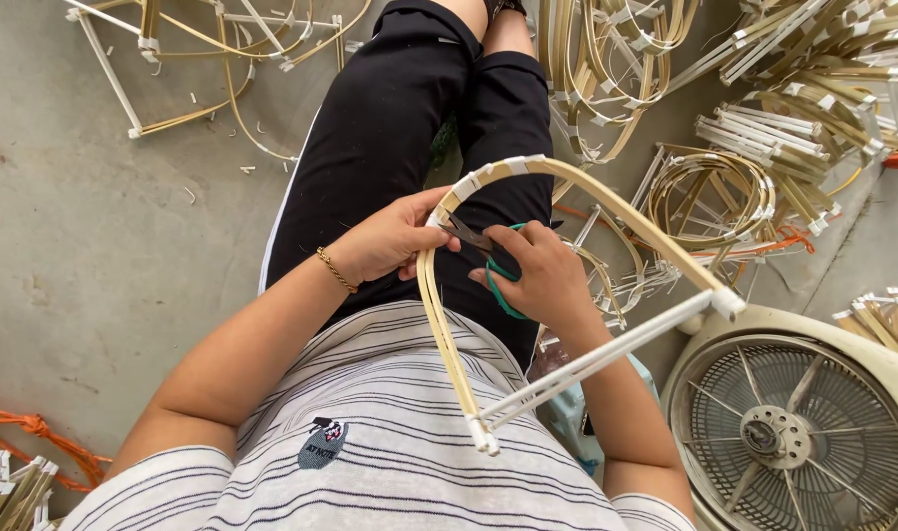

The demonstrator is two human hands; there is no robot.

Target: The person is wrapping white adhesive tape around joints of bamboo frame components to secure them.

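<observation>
Here the person sits on the grey floor (95,246) with a curved frame of yellow bamboo strips and a white stick (567,187) across the lap. The left hand (390,241) is closed around the bend of the frame, where white tape is wrapped. The right hand (542,270) grips small scissors with green handles (488,251), and the blades sit right at that taped spot. The frame looks nearly made: its corners are already taped, so I think only the trimming at the bend is left. Many more bamboo frames (715,192) lie in piles on the floor, near a round cream fan (793,433).
</observation>
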